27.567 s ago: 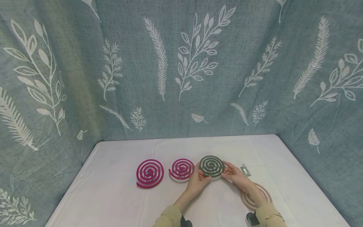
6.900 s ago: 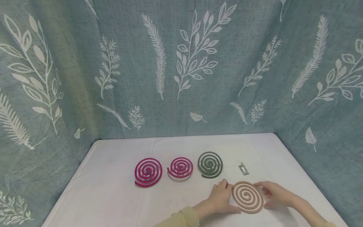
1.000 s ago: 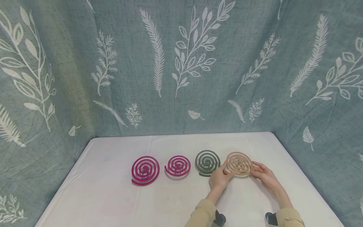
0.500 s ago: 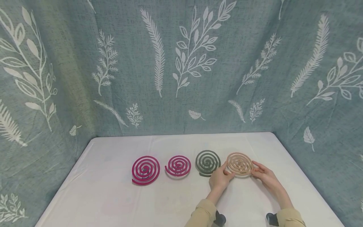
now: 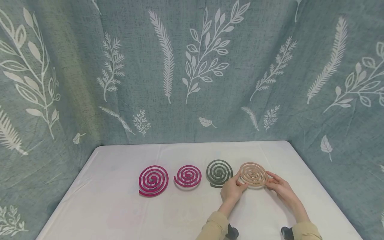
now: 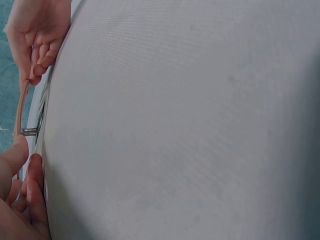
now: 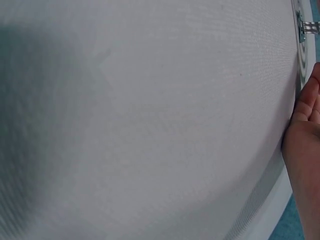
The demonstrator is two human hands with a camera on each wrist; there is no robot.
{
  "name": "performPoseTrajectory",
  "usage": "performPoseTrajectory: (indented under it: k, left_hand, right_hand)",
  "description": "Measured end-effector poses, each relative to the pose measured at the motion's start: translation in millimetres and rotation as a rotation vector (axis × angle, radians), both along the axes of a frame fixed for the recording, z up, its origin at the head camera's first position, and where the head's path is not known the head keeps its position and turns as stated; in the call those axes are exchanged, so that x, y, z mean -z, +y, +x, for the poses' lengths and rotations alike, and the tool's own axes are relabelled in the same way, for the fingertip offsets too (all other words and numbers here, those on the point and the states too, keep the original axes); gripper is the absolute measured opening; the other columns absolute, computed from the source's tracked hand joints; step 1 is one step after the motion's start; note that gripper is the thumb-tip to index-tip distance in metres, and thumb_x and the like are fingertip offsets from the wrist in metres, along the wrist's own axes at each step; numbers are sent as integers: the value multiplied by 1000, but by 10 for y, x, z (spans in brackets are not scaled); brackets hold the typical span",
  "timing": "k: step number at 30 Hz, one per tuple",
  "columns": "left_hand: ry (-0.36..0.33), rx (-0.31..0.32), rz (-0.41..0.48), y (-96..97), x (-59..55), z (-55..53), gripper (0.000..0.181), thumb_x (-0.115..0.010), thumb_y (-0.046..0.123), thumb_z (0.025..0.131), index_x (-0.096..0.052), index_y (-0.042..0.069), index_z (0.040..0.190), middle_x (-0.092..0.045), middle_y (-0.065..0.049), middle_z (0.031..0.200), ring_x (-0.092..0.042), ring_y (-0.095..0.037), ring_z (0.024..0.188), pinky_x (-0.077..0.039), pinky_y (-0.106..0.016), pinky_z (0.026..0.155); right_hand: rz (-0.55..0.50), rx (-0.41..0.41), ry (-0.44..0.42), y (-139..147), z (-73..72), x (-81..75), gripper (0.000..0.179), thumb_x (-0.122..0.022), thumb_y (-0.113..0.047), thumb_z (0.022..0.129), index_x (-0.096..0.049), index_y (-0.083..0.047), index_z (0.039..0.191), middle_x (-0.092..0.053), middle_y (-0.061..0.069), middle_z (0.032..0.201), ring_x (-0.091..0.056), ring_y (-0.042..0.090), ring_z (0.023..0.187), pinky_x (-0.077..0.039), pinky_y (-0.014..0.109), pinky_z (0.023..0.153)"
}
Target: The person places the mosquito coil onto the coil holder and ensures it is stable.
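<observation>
A tan mosquito coil (image 5: pixel 249 170) sits raised at the right end of a row, over a small metal stand (image 6: pixel 29 132) seen edge-on in the left wrist view. My left hand (image 5: pixel 232 189) pinches its left edge between thumb and fingers. On the opposite edge, my right hand (image 5: pixel 281 187) pinches it too. Just left of my left hand is a dark green mosquito coil (image 5: pixel 219 163), its lower right part close behind the fingers. In the right wrist view the right hand (image 7: pixel 306 135) shows only partly, its fingertips cut off.
Two magenta mosquito coils, one in the middle (image 5: pixel 187 176) and one at far left (image 5: pixel 153 180), continue the row, both raised. A white cloth covers the table (image 5: pixel 168 220). Teal leaf-patterned curtains (image 5: pixel 135 73) enclose the back and sides.
Earlier both hands held the green coil, then the tan coil low at front right. The tan coil has since moved back over the metal stand. Over the last second, hands and coil barely moved.
</observation>
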State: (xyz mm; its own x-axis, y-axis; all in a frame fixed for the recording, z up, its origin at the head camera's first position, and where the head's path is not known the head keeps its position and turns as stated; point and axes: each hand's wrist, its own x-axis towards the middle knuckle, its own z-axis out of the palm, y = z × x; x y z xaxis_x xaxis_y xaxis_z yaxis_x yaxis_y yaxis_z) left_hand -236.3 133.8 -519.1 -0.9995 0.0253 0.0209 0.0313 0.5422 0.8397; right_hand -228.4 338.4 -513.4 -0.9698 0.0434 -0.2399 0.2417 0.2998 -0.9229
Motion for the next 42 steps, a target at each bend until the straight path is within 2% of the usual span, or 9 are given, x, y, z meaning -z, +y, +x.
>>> performPoseTrajectory:
  k: [9,17,25,32,42]
  left_hand:
    - [8,0,-8,3,1,1,56,-75,31,78,-58,20,130,-52,12,61,-37,-2,49,-26,-17,48]
    - [29,-2,-15,-1,-21,10,56,-75,30,78,-58,20,130,-54,12,61,-37,-2,48,-27,-17,48]
    - [22,-2,-13,3,-31,7,56,-75,30,78,-58,21,130,-54,11,61,-37,-2,48,-26,-17,48]
    - [29,-6,-16,19,-7,6,56,-75,31,78,-59,20,130,-52,12,60,-36,-2,48,-25,-17,48]
    - [36,-10,-15,7,-38,33,54,-75,30,79,-59,20,129,-54,12,60,-36,-2,48,-25,-17,48]
  right_hand:
    - [19,2,31,-8,6,14,67,-56,-8,92,-20,3,148,-60,-10,88,-53,1,82,-43,17,77]
    - [35,2,37,-6,-9,19,68,-56,-9,91,-20,2,148,-59,-8,90,-53,1,82,-44,17,77]
    - [35,10,40,5,-21,33,67,-57,-10,92,-21,3,148,-59,-8,90,-54,0,82,-45,17,76]
    - [38,13,27,5,-12,28,67,-57,-13,93,-21,3,148,-59,-7,92,-53,1,82,-44,17,75]
    - [44,13,50,4,-7,33,66,-56,-12,93,-22,2,148,-58,-8,91,-52,1,82,-43,17,75]
